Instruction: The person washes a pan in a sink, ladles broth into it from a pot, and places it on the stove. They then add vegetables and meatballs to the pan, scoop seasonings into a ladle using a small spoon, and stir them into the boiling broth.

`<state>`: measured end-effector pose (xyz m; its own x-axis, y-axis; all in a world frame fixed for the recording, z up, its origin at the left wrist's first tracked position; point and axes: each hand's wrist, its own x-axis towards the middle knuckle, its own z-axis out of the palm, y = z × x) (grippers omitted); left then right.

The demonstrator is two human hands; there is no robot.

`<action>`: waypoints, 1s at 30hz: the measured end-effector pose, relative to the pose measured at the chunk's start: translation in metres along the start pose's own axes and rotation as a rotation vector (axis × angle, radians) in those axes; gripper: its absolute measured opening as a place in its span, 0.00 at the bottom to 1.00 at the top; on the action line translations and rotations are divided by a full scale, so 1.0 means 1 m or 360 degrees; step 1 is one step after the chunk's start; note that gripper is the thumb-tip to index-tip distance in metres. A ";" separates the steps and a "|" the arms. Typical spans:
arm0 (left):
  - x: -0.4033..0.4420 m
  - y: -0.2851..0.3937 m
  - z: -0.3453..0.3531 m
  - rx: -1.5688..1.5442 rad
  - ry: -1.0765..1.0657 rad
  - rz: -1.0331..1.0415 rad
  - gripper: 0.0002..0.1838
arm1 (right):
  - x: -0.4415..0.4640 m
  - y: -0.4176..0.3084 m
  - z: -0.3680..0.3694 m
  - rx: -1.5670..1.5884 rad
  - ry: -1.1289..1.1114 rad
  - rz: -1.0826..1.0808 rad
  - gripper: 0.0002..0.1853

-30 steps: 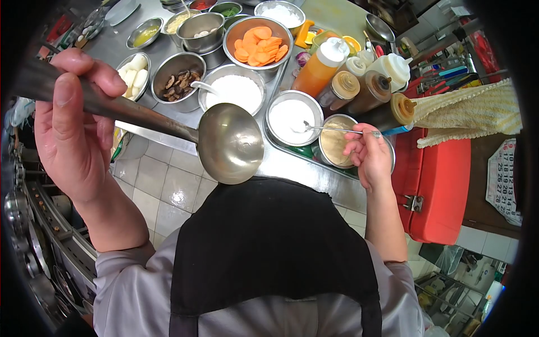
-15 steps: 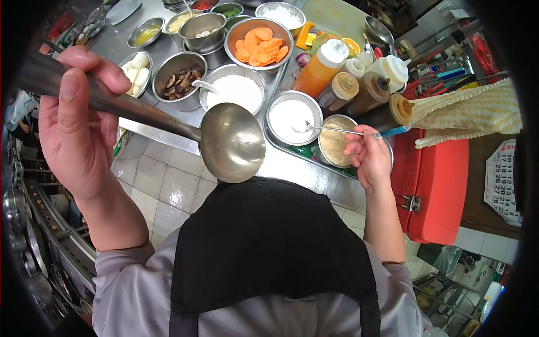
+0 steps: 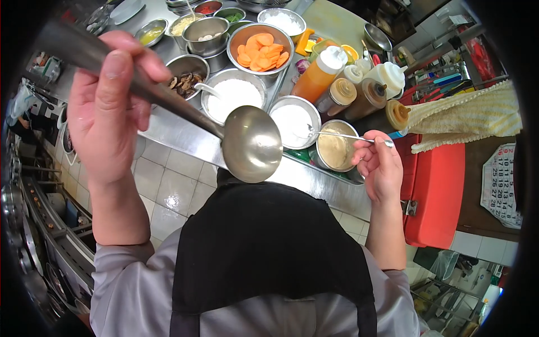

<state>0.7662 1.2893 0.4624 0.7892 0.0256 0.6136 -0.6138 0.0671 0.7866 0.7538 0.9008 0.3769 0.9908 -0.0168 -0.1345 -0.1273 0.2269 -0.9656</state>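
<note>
My left hand [image 3: 109, 106] is closed around the long handle of a metal ladle [image 3: 252, 145], whose bowl hangs over the table's front edge near my apron. Little or nothing shows inside that bowl. Between the fingers of my right hand [image 3: 382, 165] is the thin handle of a metal spoon [image 3: 348, 136]. The spoon's tip lies in a metal bowl of white powder [image 3: 292, 121]. Just below the spoon stands a metal container of beige powder [image 3: 336, 147], close to my right fingers. A larger bowl of white powder [image 3: 233, 95] with a white spoon in it sits further left.
Behind are bowls of sliced carrots [image 3: 262, 50] and dark mushroom pieces [image 3: 188, 84]. Several squeeze bottles [image 3: 320, 73] crowd the right side, beside a yellow striped towel [image 3: 466, 115] and a red cooler-like box [image 3: 435, 196]. Stove equipment [image 3: 50, 236] lies at far left.
My left hand and the ladle have shifted right, the bowl nearer the white powder. My right hand has moved slightly right and down, the spoon tip still in the powder.
</note>
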 end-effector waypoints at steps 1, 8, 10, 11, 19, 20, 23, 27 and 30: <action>0.000 0.000 0.003 -0.0020 -0.0038 -0.0014 0.12 | -0.003 -0.004 0.003 -0.0022 -0.0022 -0.0019 0.13; 0.001 -0.004 0.016 0.0141 -0.0096 -0.0036 0.16 | -0.019 -0.013 0.026 -0.0412 -0.0081 -0.0530 0.13; 0.000 -0.006 0.010 0.0027 -0.0185 -0.0008 0.16 | -0.024 -0.023 0.011 -0.0390 -0.0011 -0.0581 0.13; 0.000 -0.004 0.010 0.0042 -0.0180 -0.0023 0.16 | -0.027 -0.027 0.005 -0.0435 0.0019 -0.0644 0.13; -0.002 -0.006 0.002 -0.0053 -0.0085 -0.0050 0.15 | -0.032 0.026 -0.047 -0.1332 0.0275 -0.0475 0.08; -0.002 -0.005 0.004 -0.0060 -0.0088 -0.0056 0.15 | -0.032 0.034 -0.049 -0.1442 0.0259 -0.0548 0.08; 0.001 -0.004 0.007 -0.0103 -0.0133 -0.0059 0.16 | -0.041 0.034 -0.040 -0.1320 0.0264 -0.0362 0.08; 0.000 -0.005 0.020 -0.0046 -0.0026 0.0010 0.16 | -0.041 0.045 -0.046 -0.1001 0.0309 -0.0281 0.10; 0.002 -0.005 0.018 -0.0089 -0.0181 -0.0053 0.17 | -0.037 0.053 -0.045 -0.0643 0.0356 -0.0162 0.11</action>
<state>0.7708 1.2711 0.4606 0.7995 -0.0907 0.5938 -0.5828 0.1218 0.8034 0.7087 0.8695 0.3206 0.9705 -0.2385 -0.0365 -0.0818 -0.1829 -0.9797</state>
